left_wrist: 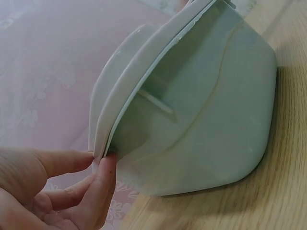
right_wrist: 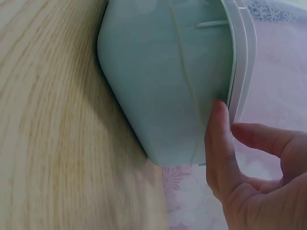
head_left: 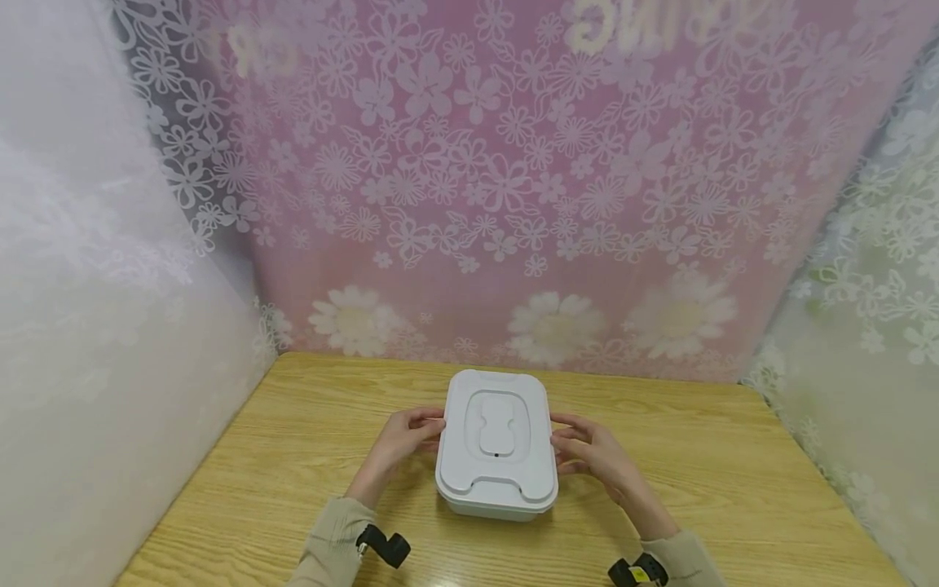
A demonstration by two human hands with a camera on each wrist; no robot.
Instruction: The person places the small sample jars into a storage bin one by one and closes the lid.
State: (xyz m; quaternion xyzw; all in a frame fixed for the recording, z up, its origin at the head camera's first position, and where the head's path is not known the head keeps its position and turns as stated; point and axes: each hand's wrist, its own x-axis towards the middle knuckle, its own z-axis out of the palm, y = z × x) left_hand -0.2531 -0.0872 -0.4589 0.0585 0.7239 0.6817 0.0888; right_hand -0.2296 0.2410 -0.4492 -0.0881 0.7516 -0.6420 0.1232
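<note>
In the left wrist view the fingers (left_wrist: 103,184) of the left hand (head_left: 402,440) sit at the lower left of the frame, thumb above and fingertip below, pinching the overhanging edge of the white lid (left_wrist: 139,81). In the right wrist view, lower right, the right hand (head_left: 590,456) mirrors this: its thumb (right_wrist: 218,143) lies against the pale wall of the container (right_wrist: 163,72) just under the rim, and another finger curls over the lid's edge from the far side. Both grips are narrow, closed on the lid's rim, not on the body.

Seen from the head camera, the container (head_left: 495,501) stands in the lower middle of the frame on the wooden table (head_left: 734,489), lid (head_left: 499,436) flat on top, a hand touching each long side. A flowered pink backdrop (head_left: 499,179) fills the upper frame.

Judging by this, the step in hand looks like taking hold of the lid to lift it, and the lid appears not yet raised, though the wrist views cannot show whether its seal has parted. The next move would call for an even upward pull on both sides, with the body kept from rising along with it.
</note>
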